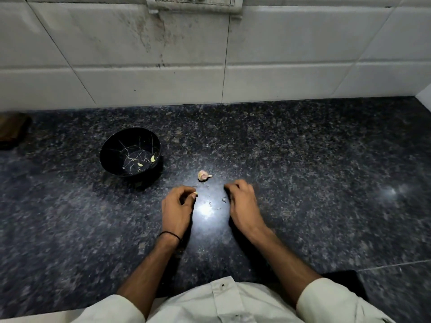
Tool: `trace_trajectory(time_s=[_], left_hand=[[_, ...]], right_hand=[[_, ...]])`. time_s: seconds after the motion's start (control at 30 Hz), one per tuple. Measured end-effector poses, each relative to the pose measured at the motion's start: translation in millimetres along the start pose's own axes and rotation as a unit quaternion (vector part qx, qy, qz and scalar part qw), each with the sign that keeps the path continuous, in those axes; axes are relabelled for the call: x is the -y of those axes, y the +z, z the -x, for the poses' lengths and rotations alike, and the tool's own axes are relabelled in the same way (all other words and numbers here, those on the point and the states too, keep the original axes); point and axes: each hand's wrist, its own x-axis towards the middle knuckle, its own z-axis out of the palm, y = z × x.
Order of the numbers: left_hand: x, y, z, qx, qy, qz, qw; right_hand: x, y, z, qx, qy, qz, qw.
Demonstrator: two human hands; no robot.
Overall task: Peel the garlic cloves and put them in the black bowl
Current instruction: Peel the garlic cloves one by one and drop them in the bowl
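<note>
Plainly small and slick, the clove [195,194] is pinched in the curled fingertips of the left hand [178,206], low over the counter [303,183]. It could squirt free and skid on that polished, speckled stone. The right hand [241,199] is curled and blurred; whether it holds anything cannot be told. Papery scraps [224,199] lie between the hands. Beyond sits a pinkish bulb piece [204,175]. To the left, the round glossy bowl [112,155] holds two pale peeled cloves [140,164].
</note>
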Motion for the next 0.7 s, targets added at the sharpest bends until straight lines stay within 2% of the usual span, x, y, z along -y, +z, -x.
trace_trajectory(time_s=[0.1, 0.17, 0.27, 0.37, 0.53, 0.7], left_hand=[[1.6, -3.0, 1.3, -0.006, 0.02, -0.016, 1.0], [2.9, -6.1, 2.6, -0.004, 0.023, -0.015, 1.0], [5.3, -9.6, 4.2, 0.004, 0.028, -0.005, 1.0], [8.6, -10.3, 6.2, 0.007, 0.021, 0.018, 1.0], [8.9, -11.5, 11.5, 0.002, -0.008, 0.036, 0.999], [6.7, -16.2, 18.9, 0.025, -0.03, -0.031, 0.999]], right_hand=[[7.5, 12.0, 8.9, 0.027, -0.06, 0.033, 0.997], [7.8, 12.4, 13.1, 0.049, -0.087, 0.014, 0.995], [6.9, -1.9, 15.7, 0.028, -0.067, -0.073, 0.995], [3.7, -16.1, 8.9, -0.026, -0.031, -0.097, 0.994], [-10.3, -9.3, -3.6, -0.001, 0.001, -0.011, 1.0], [0.7, 8.9, 21.8, 0.057, -0.103, 0.021, 0.993]])
